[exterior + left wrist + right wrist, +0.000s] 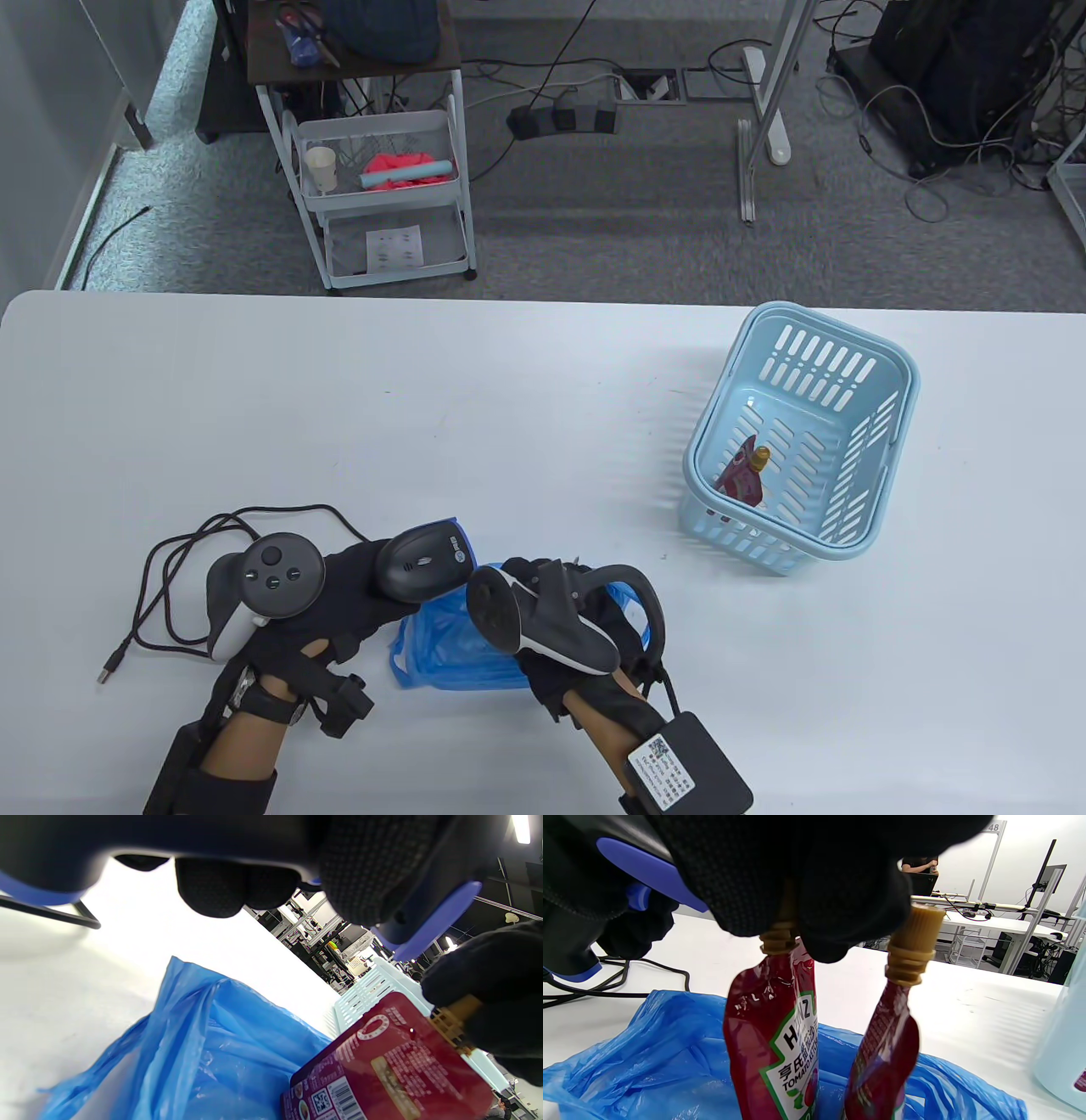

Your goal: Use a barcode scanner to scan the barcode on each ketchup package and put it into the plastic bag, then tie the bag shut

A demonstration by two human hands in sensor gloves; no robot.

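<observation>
My left hand (365,586) grips the black and blue barcode scanner (422,563), whose head points toward my right hand. My right hand (530,581) holds two red ketchup packages by their tan spouts: one (774,1052) faces the camera and the other (884,1056) hangs edge-on beside it. Both hang over the crumpled blue plastic bag (445,649) on the table, their lower ends dipping into it. In the left wrist view a package (394,1069) shows its barcode (343,1095) just below the scanner (424,925). A third package (741,477) lies in the basket.
A light blue slotted basket (882,399) stands at the right of the white table (509,399). The scanner's black cable (182,552) loops on the table left of my left hand. Beyond the far edge stands a white cart (382,195).
</observation>
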